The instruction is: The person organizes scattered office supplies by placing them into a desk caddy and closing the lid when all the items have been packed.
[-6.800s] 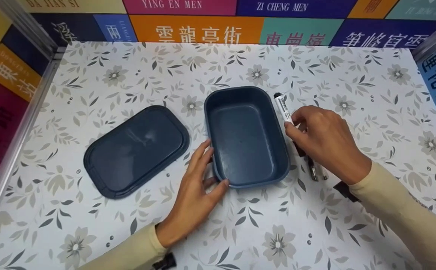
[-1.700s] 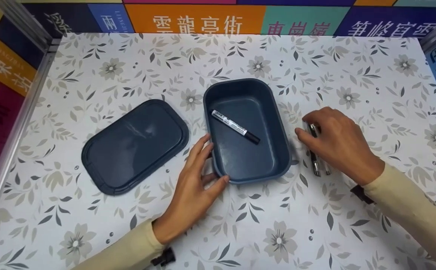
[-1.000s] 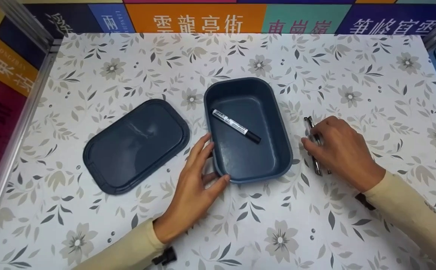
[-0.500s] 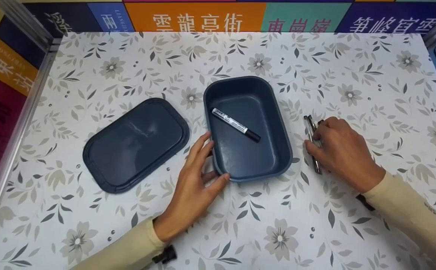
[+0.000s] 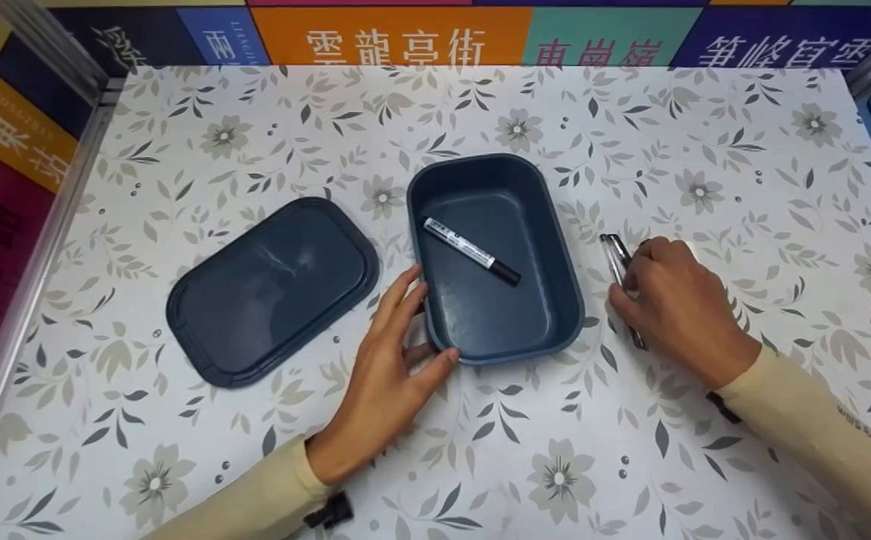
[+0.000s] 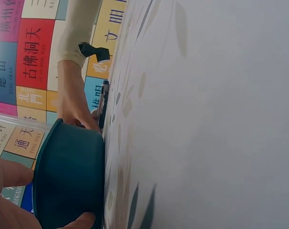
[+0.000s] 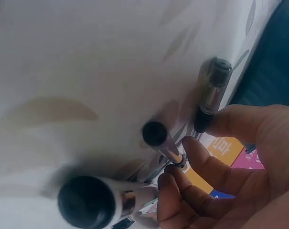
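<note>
Beige-sleeved right hand [image 5: 679, 311]: fingers curled, thumb touches slim, clear-and-black plastic pen [image 7: 212, 95] lying beside dark blue rectangular plastic box [image 5: 503, 322]; grip cannot be told. Left hand [image 5: 386, 390]: fingers spread, touches box.

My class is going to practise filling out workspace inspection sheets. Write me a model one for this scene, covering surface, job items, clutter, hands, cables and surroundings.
Surface: white table with a grey flower-and-leaf pattern.
Job items: blue box, open; black-and-white marker lying slantwise inside it; matching lid on the table, left of the box and apart from it; pens right of the box, partly hidden in the head view, three ends showing in the right wrist view.
Clutter: nothing seen.
Hands: left hand touches the box's side; right hand is at the pens, grip unclear.
Cables: nothing seen.
Surroundings: colourful panels with Chinese writing.
</note>
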Demonstrator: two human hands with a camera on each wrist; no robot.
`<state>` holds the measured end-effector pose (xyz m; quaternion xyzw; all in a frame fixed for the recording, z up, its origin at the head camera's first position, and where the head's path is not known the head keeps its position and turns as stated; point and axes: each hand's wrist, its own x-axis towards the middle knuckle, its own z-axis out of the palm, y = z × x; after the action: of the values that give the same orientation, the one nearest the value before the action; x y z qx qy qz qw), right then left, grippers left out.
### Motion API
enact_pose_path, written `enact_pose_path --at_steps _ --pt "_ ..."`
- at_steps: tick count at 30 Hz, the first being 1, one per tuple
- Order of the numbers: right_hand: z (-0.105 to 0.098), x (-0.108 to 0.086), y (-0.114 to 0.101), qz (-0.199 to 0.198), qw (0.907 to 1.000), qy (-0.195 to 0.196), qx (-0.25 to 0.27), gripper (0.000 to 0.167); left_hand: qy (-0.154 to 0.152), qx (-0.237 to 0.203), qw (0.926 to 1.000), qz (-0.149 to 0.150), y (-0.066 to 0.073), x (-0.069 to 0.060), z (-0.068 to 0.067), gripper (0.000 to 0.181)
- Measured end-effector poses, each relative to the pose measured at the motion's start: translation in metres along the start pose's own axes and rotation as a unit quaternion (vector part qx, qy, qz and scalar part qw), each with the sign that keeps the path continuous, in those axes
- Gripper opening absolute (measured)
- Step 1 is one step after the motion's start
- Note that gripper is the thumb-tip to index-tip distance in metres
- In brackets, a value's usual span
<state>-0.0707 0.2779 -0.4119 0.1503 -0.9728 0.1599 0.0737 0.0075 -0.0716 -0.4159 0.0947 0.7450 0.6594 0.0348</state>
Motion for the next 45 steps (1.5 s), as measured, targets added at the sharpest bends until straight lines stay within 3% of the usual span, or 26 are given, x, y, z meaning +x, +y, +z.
enact_pose_path --at_steps 22,45 --pt "-0.025 0.016 -0.015 0.006 0.9995 -0.025 0.017 0.017 0.002 -0.001 1.0000 0.001 0.000 -0.001 0.000 0.087" --pt "-0.039 0.042 -0.045 -0.041 0.9985 -0.030 0.021 0.017 0.001 -0.011 0.9999 0.000 -0.001 0.000 0.001 0.088"
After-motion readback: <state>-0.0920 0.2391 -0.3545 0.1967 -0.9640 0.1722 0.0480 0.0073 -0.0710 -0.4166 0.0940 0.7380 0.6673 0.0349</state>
